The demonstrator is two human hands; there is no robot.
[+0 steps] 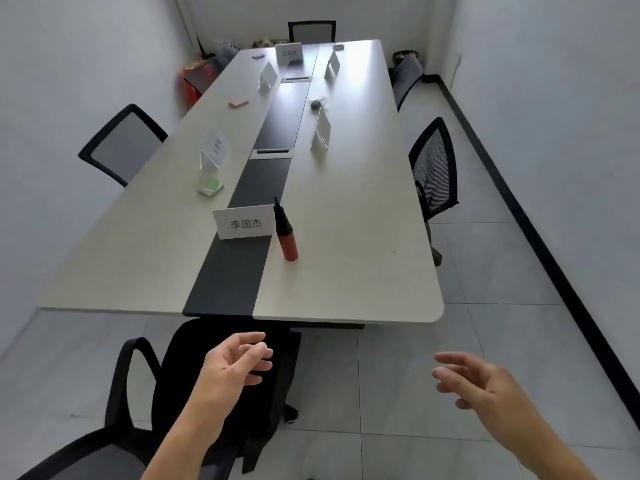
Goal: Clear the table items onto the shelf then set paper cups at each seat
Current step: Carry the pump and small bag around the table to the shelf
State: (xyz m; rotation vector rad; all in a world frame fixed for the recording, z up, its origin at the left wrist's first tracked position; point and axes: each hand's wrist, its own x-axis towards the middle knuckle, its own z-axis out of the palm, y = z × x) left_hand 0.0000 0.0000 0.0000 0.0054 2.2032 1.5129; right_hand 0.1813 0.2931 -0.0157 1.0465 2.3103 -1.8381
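A long meeting table (353, 209) stretches away from me. On its near end lies a red and black hand pump (285, 233) beside a white name card (244, 223). Further along the left side sit a green pad (211, 187), a pink object (238, 103) and a small dark item (258, 57). A dark bundle (317, 102) lies right of the black centre strip, and a grey item (338, 47) at the far end. My left hand (232, 368) hovers empty over a chair back, fingers relaxed. My right hand (481, 379) hangs empty over the floor, fingers spread.
Several more name cards (321, 131) stand along both sides. Black mesh chairs (433, 168) line the right, one (121, 143) stands at the left, one (228, 386) right before me, and one (311, 31) at the far end. Bags (197, 72) lie in the far left corner.
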